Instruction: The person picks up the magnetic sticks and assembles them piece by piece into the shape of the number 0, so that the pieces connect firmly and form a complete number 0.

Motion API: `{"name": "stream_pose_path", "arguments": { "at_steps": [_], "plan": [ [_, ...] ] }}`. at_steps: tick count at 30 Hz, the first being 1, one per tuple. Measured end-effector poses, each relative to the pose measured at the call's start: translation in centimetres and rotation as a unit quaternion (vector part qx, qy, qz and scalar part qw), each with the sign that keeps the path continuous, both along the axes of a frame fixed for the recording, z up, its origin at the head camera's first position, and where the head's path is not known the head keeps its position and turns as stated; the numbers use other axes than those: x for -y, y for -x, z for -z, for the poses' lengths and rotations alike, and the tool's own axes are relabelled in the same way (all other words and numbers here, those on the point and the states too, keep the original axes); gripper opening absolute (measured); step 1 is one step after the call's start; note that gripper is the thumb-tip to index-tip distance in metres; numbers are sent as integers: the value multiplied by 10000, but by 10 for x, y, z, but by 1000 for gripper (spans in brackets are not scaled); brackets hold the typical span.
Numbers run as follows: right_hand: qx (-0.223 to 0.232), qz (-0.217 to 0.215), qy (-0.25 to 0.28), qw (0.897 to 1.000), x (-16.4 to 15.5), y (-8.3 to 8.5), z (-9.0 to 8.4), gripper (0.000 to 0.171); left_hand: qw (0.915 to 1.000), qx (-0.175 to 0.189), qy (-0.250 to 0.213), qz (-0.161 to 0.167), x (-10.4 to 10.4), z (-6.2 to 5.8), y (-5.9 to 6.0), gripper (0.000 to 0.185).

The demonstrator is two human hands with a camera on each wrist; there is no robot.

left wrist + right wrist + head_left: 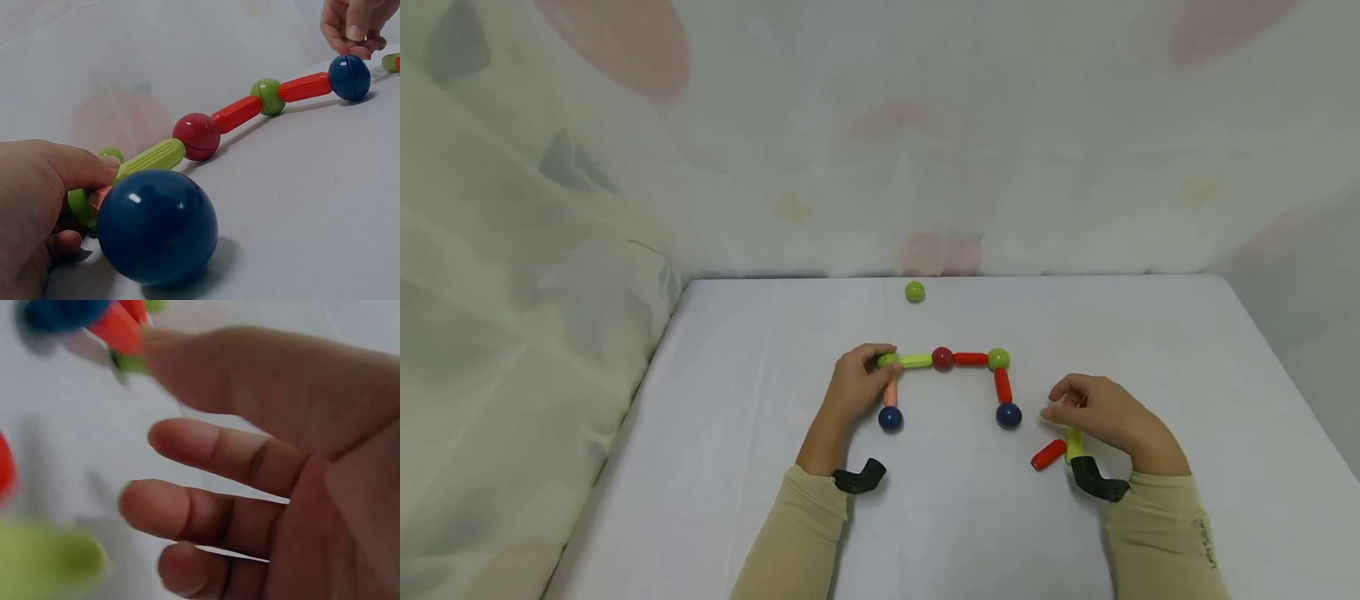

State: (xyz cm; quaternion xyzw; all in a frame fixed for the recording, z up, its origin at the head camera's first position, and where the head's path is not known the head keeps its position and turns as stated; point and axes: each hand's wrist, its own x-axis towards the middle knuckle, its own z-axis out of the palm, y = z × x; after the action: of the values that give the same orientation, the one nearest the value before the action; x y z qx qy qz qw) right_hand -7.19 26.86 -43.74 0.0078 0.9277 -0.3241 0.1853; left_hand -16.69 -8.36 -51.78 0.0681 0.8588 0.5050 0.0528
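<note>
My left hand [856, 385] grips a green ball [888, 361] at the left corner of a joined row of balls and ribbed rods. From that ball an orange rod [890, 392] runs toward me to a blue ball [157, 226], and a yellow-green rod [916, 361] leads right to a red ball [942, 358]. Beyond it come a red rod [970, 359], another green ball [998, 359], a second red rod [1003, 386] and another blue ball [1009, 415]. My right hand [1105, 410] hovers to the right, fingers loosely bent, holding nothing.
Below my right hand lie a loose red rod [1048, 455] and a loose yellow-green rod [1074, 446]. One green ball [914, 292] sits alone near the back edge of the white table [760, 333]. Patterned cloth [820, 150] hangs behind and at the sides.
</note>
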Motion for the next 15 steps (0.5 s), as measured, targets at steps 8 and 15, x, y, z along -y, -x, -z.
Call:
{"name": "stream_pose_path", "arguments": {
  "at_steps": [8,15],
  "plan": [
    [615,271,-269,9974,-33,-10,1,45,10000,34,-48,-60,0,1,-1,28],
    [779,176,-102,9968,-31,-10,7,40,10000,-63,-70,-24,0,1,0,28]
  ]
}}
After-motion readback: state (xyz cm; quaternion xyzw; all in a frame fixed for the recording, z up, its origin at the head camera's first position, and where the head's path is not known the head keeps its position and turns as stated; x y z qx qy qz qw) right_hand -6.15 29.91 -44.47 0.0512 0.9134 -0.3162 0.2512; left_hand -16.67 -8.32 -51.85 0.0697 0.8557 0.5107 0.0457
